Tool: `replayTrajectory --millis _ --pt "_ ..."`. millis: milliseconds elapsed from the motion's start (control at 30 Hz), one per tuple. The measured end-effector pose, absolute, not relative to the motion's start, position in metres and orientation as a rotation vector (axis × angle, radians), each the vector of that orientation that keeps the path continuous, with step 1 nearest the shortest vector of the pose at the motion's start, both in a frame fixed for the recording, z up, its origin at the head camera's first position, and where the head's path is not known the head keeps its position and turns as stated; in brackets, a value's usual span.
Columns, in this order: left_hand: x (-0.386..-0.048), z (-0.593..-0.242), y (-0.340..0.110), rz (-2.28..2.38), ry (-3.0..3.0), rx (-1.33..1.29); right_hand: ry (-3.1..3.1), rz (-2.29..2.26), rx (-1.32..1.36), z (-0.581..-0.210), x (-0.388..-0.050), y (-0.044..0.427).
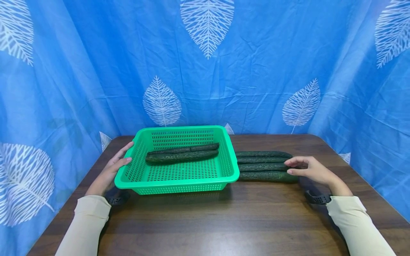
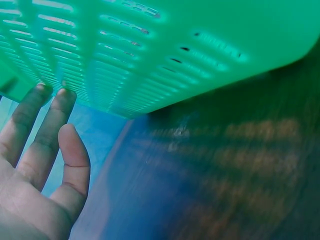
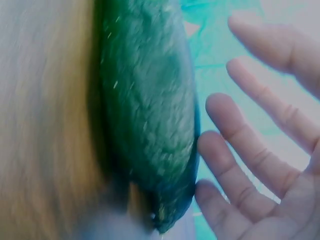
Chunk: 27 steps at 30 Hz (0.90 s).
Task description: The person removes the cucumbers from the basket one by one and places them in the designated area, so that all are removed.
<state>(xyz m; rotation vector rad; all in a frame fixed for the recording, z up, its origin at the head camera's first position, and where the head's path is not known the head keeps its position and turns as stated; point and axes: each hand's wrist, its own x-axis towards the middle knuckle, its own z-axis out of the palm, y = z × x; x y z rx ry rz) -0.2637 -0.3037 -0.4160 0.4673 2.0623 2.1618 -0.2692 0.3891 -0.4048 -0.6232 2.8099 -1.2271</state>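
Basket (image 1: 179, 183): green, left of centre in the head view, standing on the table (image 1: 224, 220); its right end hides the left ends of the row.
Inside cucumbers (image 1: 182, 156): at least two, side by side, lying lengthwise across the middle of the basket.
Table cucumbers (image 1: 262, 167): a row right of centre in the head view, packed close together and running left to right.
Left hand (image 1: 110, 170): gripping nothing; its extended fingers lie against the basket's left side, apparently to steady it.
Right hand (image 1: 315, 172): gripping nothing, fingers spread and slightly bent at the row's right ends; whether any fingertip touches cannot be told.
Reach for the row: this seems the step in hand, a grasp being set up, with the basket probably partly loaded.
Grasp and lift: the next move likely calls for the right fingers and thumb to close round one cucumber, part it from its neighbours, raise it over the basket's right rim and lay it beside the others.
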Motion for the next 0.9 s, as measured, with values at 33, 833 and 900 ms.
replayTrajectory --millis 33,833,900 --pt "-0.264 -0.416 -0.304 2.167 2.063 0.464 2.8 -1.241 -0.604 -0.403 -0.27 0.388" --pt "-0.265 -0.417 -0.302 2.185 2.037 0.513 2.484 -1.526 -0.68 -0.361 -0.285 0.317" --pt "-0.264 -0.416 -0.302 2.176 2.053 0.507 2.47 -1.525 -0.704 -0.358 -0.289 0.309"
